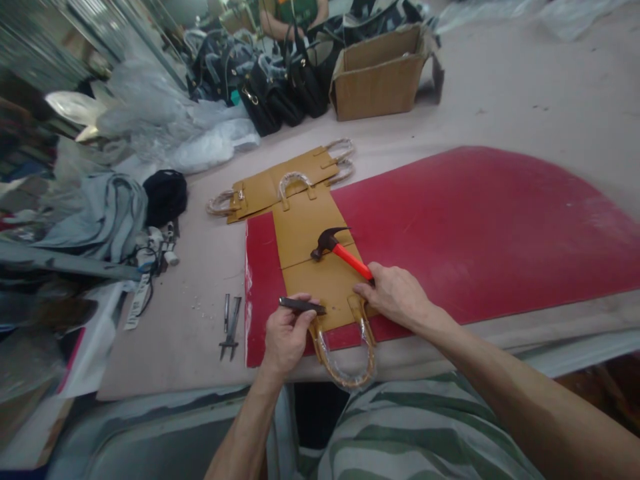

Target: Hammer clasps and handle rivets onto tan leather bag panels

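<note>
A claw hammer with a black head and an orange-red handle is gripped in my right hand, its head over a tan leather bag panel. Between the fingers of my left hand is a dark metal punch, tilted nearly flat, its tip near the panel's lower part. A plastic-wrapped handle loops from the panel's near end toward my body. Another wrapped handle stands at the far end. Beneath the panel lies a red mat.
Left of the mat lie slim metal tools. More tan panels lie behind. Black handbags and a cardboard box stand farther back, near a person. Plastic wrap is heaped at the left.
</note>
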{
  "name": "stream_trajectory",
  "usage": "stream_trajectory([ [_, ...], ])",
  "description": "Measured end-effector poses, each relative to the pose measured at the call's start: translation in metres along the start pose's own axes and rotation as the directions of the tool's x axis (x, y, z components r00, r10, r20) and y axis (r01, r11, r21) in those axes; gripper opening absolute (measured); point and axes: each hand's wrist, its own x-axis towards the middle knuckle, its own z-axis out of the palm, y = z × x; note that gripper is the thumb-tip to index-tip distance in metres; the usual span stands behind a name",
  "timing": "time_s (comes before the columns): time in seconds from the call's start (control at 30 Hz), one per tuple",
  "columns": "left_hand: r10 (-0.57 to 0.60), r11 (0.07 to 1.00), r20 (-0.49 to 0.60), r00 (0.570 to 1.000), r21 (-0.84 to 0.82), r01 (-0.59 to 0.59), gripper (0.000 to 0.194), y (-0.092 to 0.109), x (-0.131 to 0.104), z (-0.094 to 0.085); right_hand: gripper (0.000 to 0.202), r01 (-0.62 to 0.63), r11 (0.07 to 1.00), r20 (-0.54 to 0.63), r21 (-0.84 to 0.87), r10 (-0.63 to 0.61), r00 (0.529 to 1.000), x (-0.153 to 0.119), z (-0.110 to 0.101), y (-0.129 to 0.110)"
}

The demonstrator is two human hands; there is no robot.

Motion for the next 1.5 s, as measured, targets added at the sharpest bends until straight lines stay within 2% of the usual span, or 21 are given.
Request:
stream_trajectory([
  [0.17, 0.016, 0.999, -0.002, 1.0, 0.032, -0.016, 0.025, -0.002, 0.0, 0.002, 0.033, 0.005, 1.0, -0.008, 0.012, -0.005, 1.0, 0.001, 0.001, 0.001],
  [0.53, 0.1, 0.99, -0.007, 0.995, 0.104, -0.099, 0.023, 0.006, 0.001, 0.013, 0.035, -0.014, 0.999, 0.027, 0.031, 0.014, 1.0, 0.001, 0.0, 0.0],
  [0.67, 0.155, 0.985, -0.005, 0.988, 0.083, -0.154, 0.021, 0.004, 0.0, 0.019, 0.034, -0.007, 1.0, 0.029, 0.026, 0.006, 1.0, 0.001, -0.001, 0.0],
  [0.77, 0.149, 0.987, -0.014, 0.989, 0.062, -0.148, 0.02, 0.004, 0.0, 0.02, 0.033, -0.006, 1.0, 0.027, 0.029, 0.005, 1.0, 0.0, -0.001, 0.001],
  [0.93, 0.026, 0.995, -0.086, 0.996, -0.09, -0.034, 0.014, 0.003, -0.002, 0.019, 0.033, 0.003, 0.999, 0.016, 0.045, -0.003, 1.0, 0.0, 0.0, 0.001],
  [1.13, 0.095, 0.993, -0.208, 0.973, 0.087, -0.078, 0.012, 0.0, -0.004, 0.027, 0.032, -0.006, 0.999, 0.033, 0.04, 0.004, 0.999, 0.001, -0.002, 0.001],
  [1.23, 0.105, 0.993, -0.242, 0.965, 0.073, -0.089, 0.012, 0.002, -0.002, 0.033, 0.032, -0.01, 0.999, 0.041, 0.037, 0.009, 0.999, 0.001, -0.003, 0.0],
  [1.33, 0.065, 0.998, -0.222, 0.973, 0.007, -0.065, 0.019, 0.006, 0.0, 0.034, 0.033, -0.007, 0.999, 0.037, 0.04, 0.006, 0.999, 0.0, -0.003, 0.0],
  [1.5, -0.002, 0.994, -0.092, 0.996, -0.113, -0.008, 0.031, 0.011, 0.007, 0.025, 0.034, -0.019, 0.999, 0.059, 0.051, 0.016, 0.998, 0.0, -0.003, 0.0],
])
